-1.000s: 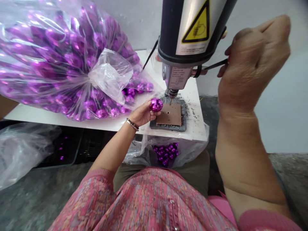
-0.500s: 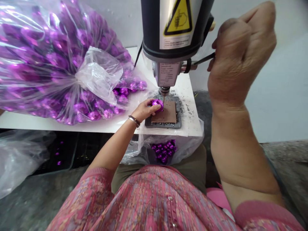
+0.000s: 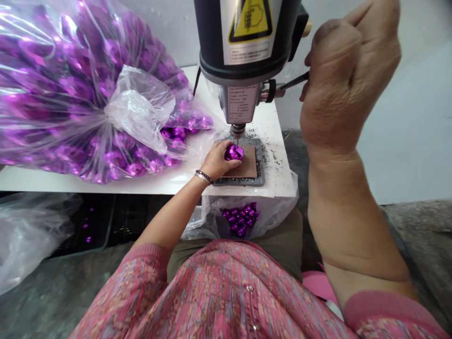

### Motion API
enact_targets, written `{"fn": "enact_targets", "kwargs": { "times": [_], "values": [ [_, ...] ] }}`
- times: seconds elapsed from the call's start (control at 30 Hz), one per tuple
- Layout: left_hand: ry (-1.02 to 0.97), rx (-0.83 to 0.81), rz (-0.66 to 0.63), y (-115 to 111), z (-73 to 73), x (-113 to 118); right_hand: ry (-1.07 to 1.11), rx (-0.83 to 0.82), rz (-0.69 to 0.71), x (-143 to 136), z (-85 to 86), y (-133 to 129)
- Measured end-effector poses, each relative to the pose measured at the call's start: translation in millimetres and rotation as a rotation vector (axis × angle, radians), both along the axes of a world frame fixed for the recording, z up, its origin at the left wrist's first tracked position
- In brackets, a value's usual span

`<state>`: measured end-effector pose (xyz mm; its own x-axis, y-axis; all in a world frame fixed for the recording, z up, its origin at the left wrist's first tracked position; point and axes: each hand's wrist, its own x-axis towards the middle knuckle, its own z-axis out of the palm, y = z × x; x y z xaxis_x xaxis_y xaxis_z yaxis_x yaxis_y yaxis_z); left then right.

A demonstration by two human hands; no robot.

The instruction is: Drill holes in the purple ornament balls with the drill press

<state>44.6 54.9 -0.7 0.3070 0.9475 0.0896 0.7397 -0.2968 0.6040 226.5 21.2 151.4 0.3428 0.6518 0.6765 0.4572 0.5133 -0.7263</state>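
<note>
A shiny purple faceted ball (image 3: 234,152) is pinched between the thumb and fingers of my left hand (image 3: 218,161). It sits over the brown board (image 3: 249,165) on the grey drill base, right under the thin bit (image 3: 238,141) of the bench drill (image 3: 243,52). Whether the bit touches the ball I cannot tell. My right hand (image 3: 346,75) is raised at the right, its fingers closed around the drill's black feed lever (image 3: 294,82); the fingertips are mostly hidden behind the hand.
A big tied clear bag of purple balls (image 3: 70,103) covers the table's left side. Dark shavings (image 3: 271,150) lie around the drill base. Below the white table's front edge (image 3: 158,188), an open plastic bag holds several purple balls (image 3: 241,220). A black crate (image 3: 92,221) stands at lower left.
My left hand has shifted slightly right and turned the ball, bringing it under the bit. My right hand stays on the lever. The whole view has moved a little.
</note>
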Motion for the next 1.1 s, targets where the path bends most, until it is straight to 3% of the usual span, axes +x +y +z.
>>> {"fn": "enact_targets", "kwargs": {
  "times": [0.13,0.3,0.6,0.83,1.1],
  "values": [
    [-0.024,0.012,-0.017,0,-9.7,1,0.004,0.036,0.009,1,-5.8,-1],
    [-0.164,-0.089,-0.094,4,-16.4,1,-0.006,0.052,-0.012,1,-19.1,-7],
    [-0.215,-0.136,-0.054,0,-12.2,6,-0.087,0.081,-0.069,5,-44.8,-17],
    [-0.199,-0.131,-0.062,-1,-13.3,5,-0.176,0.229,-0.156,7,-73.4,-19],
    [-0.156,-0.122,-0.051,-3,-12.3,6,-0.144,0.255,-0.17,6,-89.9,-16]
  ]
}}
